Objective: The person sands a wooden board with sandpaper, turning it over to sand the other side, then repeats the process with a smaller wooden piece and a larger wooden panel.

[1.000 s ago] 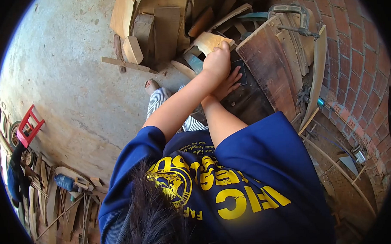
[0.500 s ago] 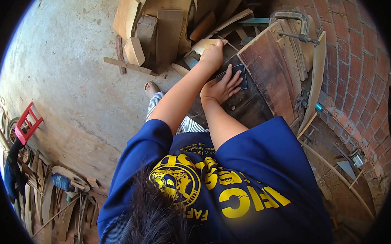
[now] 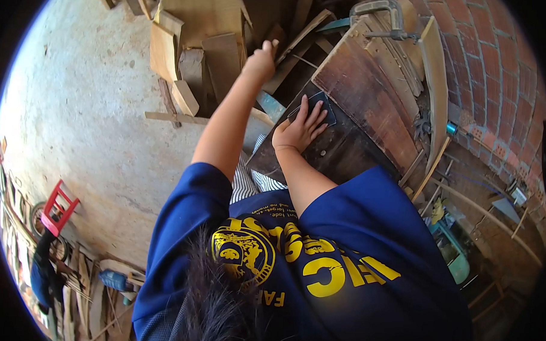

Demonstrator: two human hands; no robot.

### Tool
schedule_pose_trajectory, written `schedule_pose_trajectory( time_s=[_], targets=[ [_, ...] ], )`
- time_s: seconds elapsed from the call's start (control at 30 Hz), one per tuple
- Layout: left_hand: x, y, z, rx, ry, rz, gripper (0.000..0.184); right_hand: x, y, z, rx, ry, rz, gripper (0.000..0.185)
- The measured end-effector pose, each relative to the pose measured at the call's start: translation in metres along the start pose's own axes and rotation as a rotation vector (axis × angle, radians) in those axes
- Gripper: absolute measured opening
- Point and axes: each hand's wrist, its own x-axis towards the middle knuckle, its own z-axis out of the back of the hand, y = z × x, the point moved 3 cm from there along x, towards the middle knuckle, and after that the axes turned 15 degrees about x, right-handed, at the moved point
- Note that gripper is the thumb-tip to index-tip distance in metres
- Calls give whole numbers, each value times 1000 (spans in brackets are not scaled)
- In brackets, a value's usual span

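Note:
My left hand (image 3: 259, 64) is raised over the wood scraps, its fingers curled closed. What it holds, if anything, is hidden. My right hand (image 3: 301, 126) lies flat with fingers spread, its fingertips over a thin dark square sheet (image 3: 326, 102). Under the sheet is a dark, worn wooden surface (image 3: 344, 145) in front of my legs. Just to the right of that hand, a reddish-brown board (image 3: 366, 98) leans at an angle. A metal C-clamp (image 3: 394, 16) grips the stacked boards (image 3: 395, 55) beside it.
Wood offcuts (image 3: 221, 61) are heaped ahead, near my left hand. A brick wall (image 3: 489, 73) rises at right, with a curved plank (image 3: 433, 87) before it. At far left a red plastic chair (image 3: 59, 208) stands by a person (image 3: 42, 272), a blue bottle (image 3: 113, 279) and wood scraps.
My left hand has moved left and up; the pale wood piece it gripped no longer shows. My right hand stays flat on the dark sheet. The whole view has shifted slightly.

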Motion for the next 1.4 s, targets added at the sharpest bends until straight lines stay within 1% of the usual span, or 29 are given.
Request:
schedule_pose_trajectory(
  time_s=[0.1,0.17,0.2,0.23,0.27,0.3,0.37,0.4,0.47,0.53,0.6,0.67,0.7,0.8,0.87,0.9,0.93,1.0,1.03,1.07,1.1,1.13,1.17,1.2,1.27,1.3,1.33,1.4],
  targets=[
    [-10,-29,-24,-5,-66,-103,40,0,-3,0,-16,13,-32,82],
    [-18,-45,-40,-9,-46,-204,40,2,1,1,-8,19,-35,83],
    [-26,-51,-45,-112,-39,-238,43,1,2,3,-18,28,-42,83],
    [-26,-48,-50,-97,55,-151,43,1,2,3,-29,43,-54,82],
    [-36,-49,-34,-80,154,-64,44,2,2,2,-20,46,-63,82],
    [-42,-48,-29,-67,163,-64,44,3,3,3,-21,53,-62,82],
    [-54,-51,-14,-136,74,-71,43,3,3,5,-33,61,-67,81],
    [-62,-55,1,-129,76,-77,43,2,1,3,-28,56,-75,81],
    [-86,-64,44,-193,-78,-46,37,1,-3,-2,-17,5,-40,84],
    [-122,-66,102,-107,-76,-120,39,2,-1,0,-4,9,-40,84],
    [-163,-65,150,-80,-191,-95,34,1,-3,0,6,11,-53,84],
    [-192,-63,184,-72,-196,-42,30,0,-3,0,28,-39,9,85],
    [-200,-61,191,-77,-214,-29,29,-1,-2,2,28,-47,-2,85],
    [-195,-57,187,-102,-244,-37,30,2,3,6,11,-53,5,83],
    [-179,-51,169,-198,-361,-13,33,2,4,6,26,-37,2,84],
    [-171,-49,157,-228,-326,42,37,3,3,6,22,-43,-1,84],
    [-167,-52,149,-230,-324,39,37,2,1,4,32,-46,0,83],
    [-162,-63,137,-362,-401,62,21,2,-1,2,42,-44,3,82],
    [-158,-69,135,-353,-401,17,21,2,-1,2,36,-50,8,82],
    [-157,-77,137,-353,-308,35,23,1,-2,2,30,-56,19,82],
    [-157,-84,135,-338,-275,30,29,1,-3,1,31,-50,29,82],
    [-157,-90,133,-324,-244,29,37,1,-5,-1,22,-52,26,78],
    [-158,-95,131,-309,-175,52,41,2,-7,-4,14,-51,25,74],
    [-163,-100,124,-249,-144,-7,51,1,-14,-14,20,-41,42,74],
    [-171,-105,113,-328,-99,-58,63,2,-27,-34,-304,-38,-13,65],
    [-172,-105,102,-187,-108,-73,71,0,-25,-27,-315,-24,28,61],
    [-171,-103,91,-284,-131,-85,74,2,-21,-27,-310,-20,38,61],
    [-171,-105,87,-210,-92,-49,73,2,-19,-25,-255,-23,43,62]
  ],
)
